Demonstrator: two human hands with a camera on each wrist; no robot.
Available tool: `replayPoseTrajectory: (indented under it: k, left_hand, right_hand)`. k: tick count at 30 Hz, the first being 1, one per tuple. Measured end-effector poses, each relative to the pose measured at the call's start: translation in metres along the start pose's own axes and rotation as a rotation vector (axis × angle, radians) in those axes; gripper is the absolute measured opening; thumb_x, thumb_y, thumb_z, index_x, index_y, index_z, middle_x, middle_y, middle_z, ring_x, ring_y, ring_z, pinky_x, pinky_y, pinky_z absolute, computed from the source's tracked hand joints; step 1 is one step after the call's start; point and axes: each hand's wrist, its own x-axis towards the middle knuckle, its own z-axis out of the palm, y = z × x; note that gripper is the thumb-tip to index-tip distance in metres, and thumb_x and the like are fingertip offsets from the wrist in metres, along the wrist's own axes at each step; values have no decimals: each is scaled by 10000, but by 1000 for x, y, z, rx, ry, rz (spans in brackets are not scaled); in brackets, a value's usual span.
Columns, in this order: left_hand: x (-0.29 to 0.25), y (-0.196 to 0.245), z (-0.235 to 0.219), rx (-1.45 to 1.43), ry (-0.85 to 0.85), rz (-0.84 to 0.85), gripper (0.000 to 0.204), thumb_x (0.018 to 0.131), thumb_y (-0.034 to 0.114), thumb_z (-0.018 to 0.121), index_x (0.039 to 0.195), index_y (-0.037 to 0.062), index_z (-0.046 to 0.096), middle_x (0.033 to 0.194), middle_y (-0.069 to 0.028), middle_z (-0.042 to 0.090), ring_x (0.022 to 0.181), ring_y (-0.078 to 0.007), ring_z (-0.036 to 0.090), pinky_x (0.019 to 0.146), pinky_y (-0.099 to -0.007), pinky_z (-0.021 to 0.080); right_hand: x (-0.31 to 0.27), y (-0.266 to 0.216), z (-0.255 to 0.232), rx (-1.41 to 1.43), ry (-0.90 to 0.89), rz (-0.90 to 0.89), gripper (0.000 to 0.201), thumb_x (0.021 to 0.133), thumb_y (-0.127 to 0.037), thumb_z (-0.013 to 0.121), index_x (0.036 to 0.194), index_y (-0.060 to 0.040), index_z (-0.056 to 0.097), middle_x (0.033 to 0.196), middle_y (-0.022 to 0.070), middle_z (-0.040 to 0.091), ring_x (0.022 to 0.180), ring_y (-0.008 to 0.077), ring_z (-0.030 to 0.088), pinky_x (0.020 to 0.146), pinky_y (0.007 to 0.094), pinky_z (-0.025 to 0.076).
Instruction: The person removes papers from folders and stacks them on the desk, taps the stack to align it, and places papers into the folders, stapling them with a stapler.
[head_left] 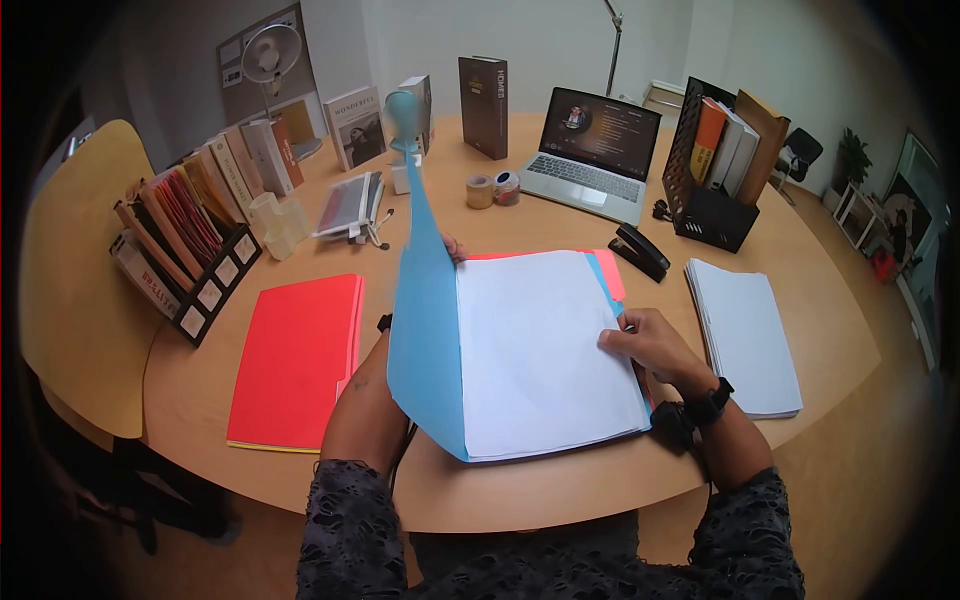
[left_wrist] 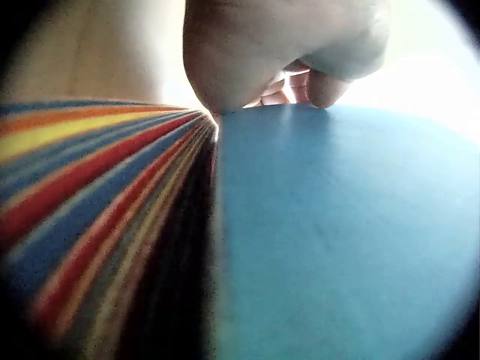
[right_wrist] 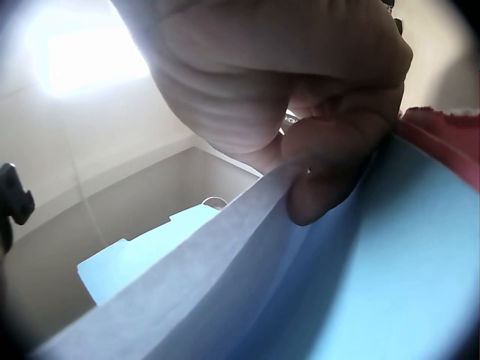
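Note:
A light-blue folder (head_left: 425, 330) stands open, its left cover raised and white sheets (head_left: 540, 350) lying inside on the right. Behind that cover, my left hand (head_left: 455, 249) grips the folder by its far edge near the fold; most of the hand is hidden in the head view. The left wrist view has the left hand (left_wrist: 285, 52) curled over the edge of a blue cover (left_wrist: 345, 225), beside striped coloured edges (left_wrist: 90, 202). With thumb on top, my right hand (head_left: 655, 347) pinches the sheets' right edge. In the right wrist view, white paper (right_wrist: 225, 255) runs into the right hand's (right_wrist: 300, 97) fingers.
Red folders (head_left: 295, 360) lie on the left, a white paper stack (head_left: 745, 340) on the right. A stapler (head_left: 638, 252), laptop (head_left: 590, 165), tape rolls (head_left: 480, 191), pouch (head_left: 347, 208) and book holders (head_left: 215, 285) stand or lie farther back. Red and blue folder edges show under the sheets.

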Motion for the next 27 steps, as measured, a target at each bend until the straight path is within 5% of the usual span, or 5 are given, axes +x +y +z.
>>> replayPoseTrajectory:
  k: [6,13,18,25,27]
  left_hand:
    - [-35,29,-15,-1,-49,-21,247,967,267,539,1004,30,593,944,-102,599,971,-273,565,884,-443,458]
    - [-39,44,4,-80,-164,-51,242,964,248,544,1042,25,594,984,-103,585,1059,-295,530,918,-452,456]
    - [-50,52,23,-10,237,-144,214,952,199,562,1034,3,593,984,-113,579,1070,-326,543,945,-448,474]
    - [-47,51,20,85,259,-44,197,974,152,566,1049,-29,582,969,-129,601,1047,-289,632,930,-360,538]
    - [-48,52,21,58,287,-72,173,973,135,518,997,-11,608,998,-148,624,1132,-325,605,1034,-353,476]
  right_hand:
    - [-3,-6,2,70,54,-90,305,886,-288,671,852,13,630,641,20,543,464,87,478,405,253,351]
    - [-6,-13,-2,46,6,38,264,899,-270,656,807,-24,646,657,-6,572,504,52,487,438,217,360]
    - [-4,-11,-2,59,1,17,222,873,-234,674,822,-20,643,665,5,587,504,60,498,437,224,369]
    - [-3,-10,-2,70,-7,-5,217,822,-175,718,891,14,634,703,24,610,526,75,526,451,227,390]
    - [-2,-9,-2,64,-6,-12,226,820,-168,722,908,19,632,717,28,615,533,78,531,453,229,393]
